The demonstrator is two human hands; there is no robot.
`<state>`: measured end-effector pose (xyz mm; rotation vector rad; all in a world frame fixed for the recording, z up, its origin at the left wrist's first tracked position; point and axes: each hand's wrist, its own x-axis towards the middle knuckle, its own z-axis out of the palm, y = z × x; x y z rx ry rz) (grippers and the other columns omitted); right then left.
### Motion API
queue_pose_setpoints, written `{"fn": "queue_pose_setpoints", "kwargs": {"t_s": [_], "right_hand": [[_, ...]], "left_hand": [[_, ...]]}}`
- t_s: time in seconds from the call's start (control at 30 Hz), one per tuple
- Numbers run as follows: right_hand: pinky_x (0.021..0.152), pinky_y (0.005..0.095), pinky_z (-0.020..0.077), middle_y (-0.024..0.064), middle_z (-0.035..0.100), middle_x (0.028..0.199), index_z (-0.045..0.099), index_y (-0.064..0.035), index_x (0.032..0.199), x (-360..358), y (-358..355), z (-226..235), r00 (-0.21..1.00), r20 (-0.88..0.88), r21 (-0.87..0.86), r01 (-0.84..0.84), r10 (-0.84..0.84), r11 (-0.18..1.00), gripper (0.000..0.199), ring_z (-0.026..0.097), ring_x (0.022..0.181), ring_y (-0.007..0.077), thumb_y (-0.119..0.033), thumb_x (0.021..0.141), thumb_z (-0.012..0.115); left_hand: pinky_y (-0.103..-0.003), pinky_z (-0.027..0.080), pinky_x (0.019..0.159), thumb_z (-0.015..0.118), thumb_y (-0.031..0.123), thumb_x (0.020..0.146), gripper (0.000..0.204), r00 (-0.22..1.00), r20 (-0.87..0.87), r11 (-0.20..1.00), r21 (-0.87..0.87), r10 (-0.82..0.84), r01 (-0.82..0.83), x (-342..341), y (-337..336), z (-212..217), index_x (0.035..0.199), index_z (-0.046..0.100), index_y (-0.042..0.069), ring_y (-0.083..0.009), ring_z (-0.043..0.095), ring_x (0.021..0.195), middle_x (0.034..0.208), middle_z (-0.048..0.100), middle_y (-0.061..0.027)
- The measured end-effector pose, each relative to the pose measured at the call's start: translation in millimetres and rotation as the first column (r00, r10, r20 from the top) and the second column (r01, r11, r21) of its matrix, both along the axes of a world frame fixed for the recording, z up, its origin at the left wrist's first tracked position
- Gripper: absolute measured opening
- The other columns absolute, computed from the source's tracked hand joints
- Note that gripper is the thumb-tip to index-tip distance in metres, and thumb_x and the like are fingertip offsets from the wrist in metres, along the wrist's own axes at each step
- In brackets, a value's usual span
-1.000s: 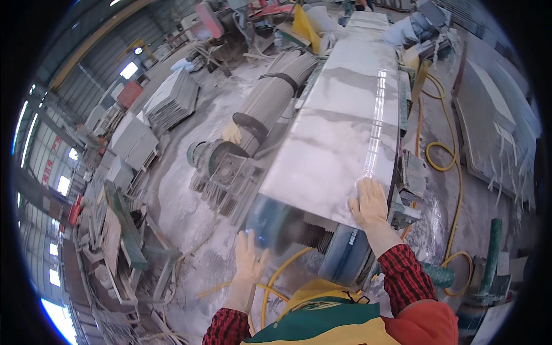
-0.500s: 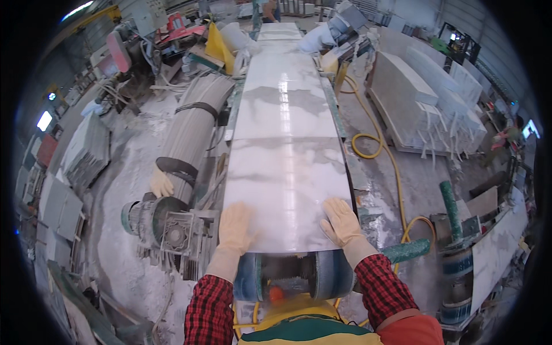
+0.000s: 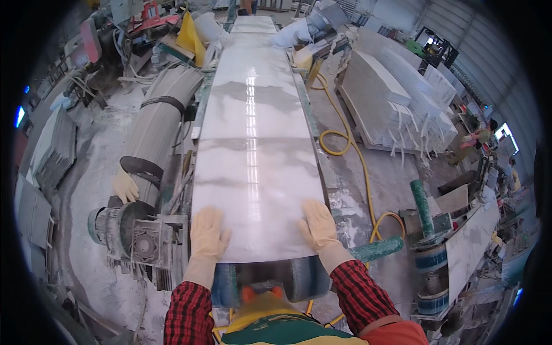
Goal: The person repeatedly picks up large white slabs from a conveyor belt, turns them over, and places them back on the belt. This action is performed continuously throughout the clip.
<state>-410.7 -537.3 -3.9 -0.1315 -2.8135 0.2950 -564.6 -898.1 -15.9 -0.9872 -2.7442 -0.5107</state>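
A polished white stone slab [image 3: 259, 195] with grey veins lies flat on a roller line in front of me. My left hand [image 3: 208, 237], in a cream rubber glove, rests on its near left edge with the fingers stretched out. On the near right edge lies my right hand [image 3: 319, 227], gloved alike, its fingers flat and its thumb apart. The slab's near end reaches over a blue-edged roller [image 3: 310, 279] close to my body. A second slab [image 3: 250, 95] lies beyond it, with a thin seam between them.
Left of the line stand a dusty motor [image 3: 118, 230] and a strapped bundle of strips [image 3: 152, 123] with a loose glove [image 3: 124, 185] on it. To the right are a yellow hose [image 3: 362, 167], stacked stone blocks [image 3: 385, 98] and a green roller [image 3: 376, 248].
The view has turned to the right, so the scene sits farther left. Both hands stay on the slab, whose near edge appears slightly lower. Two orange boot tips now show below.
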Motion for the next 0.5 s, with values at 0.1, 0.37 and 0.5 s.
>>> {"fn": "queue_pose_setpoints", "kwargs": {"t_s": [0.1, 0.37, 0.5], "right_hand": [[0.13, 0.053, 0.0338, 0.0261, 0.056, 0.158, 0.054, 0.0012, 0.155, -0.6, -2.3, -0.1, 1.0, -0.003, 0.013, 0.003, -0.003, 1.0, 0.065, 0.048, 0.151, 0.0431, -0.038, 0.105, 0.064], [0.129, 0.0506, 0.0349, 0.024, 0.06, 0.152, 0.058, 0.0009, 0.148, 1.3, -2.7, -15.4, 0.996, -0.093, 0.016, 0.007, -0.006, 1.0, 0.062, 0.051, 0.147, 0.0401, -0.039, 0.101, 0.065], [0.128, 0.0504, 0.0367, 0.0222, 0.061, 0.152, 0.06, 0.0001, 0.147, 8.6, -3.0, -5.5, 0.997, -0.056, 0.04, 0.046, -0.043, 0.998, 0.06, 0.053, 0.146, 0.039, -0.039, 0.102, 0.064]], "left_hand": [[-0.058, 0.029, 0.13, 0.073, 0.04, 0.095, 0.069, 0.999, -0.03, 1.0, -0.001, 0.012, -0.012, 1.3, -0.7, -0.8, 0.154, 0.058, 0.007, -0.0454, 0.044, 0.152, 0.164, 0.052, -0.0231], [-0.056, 0.029, 0.131, 0.073, 0.039, 0.096, 0.069, 0.999, -0.044, 1.0, -0.028, 0.002, -0.003, 2.6, -0.9, -5.2, 0.156, 0.057, 0.009, -0.0425, 0.045, 0.153, 0.163, 0.053, -0.0228], [-0.056, 0.029, 0.131, 0.074, 0.037, 0.096, 0.068, 1.0, -0.01, 0.999, -0.032, -0.016, 0.015, 7.4, 0.2, 2.3, 0.155, 0.058, 0.008, -0.0434, 0.045, 0.153, 0.163, 0.054, -0.0245]]}}
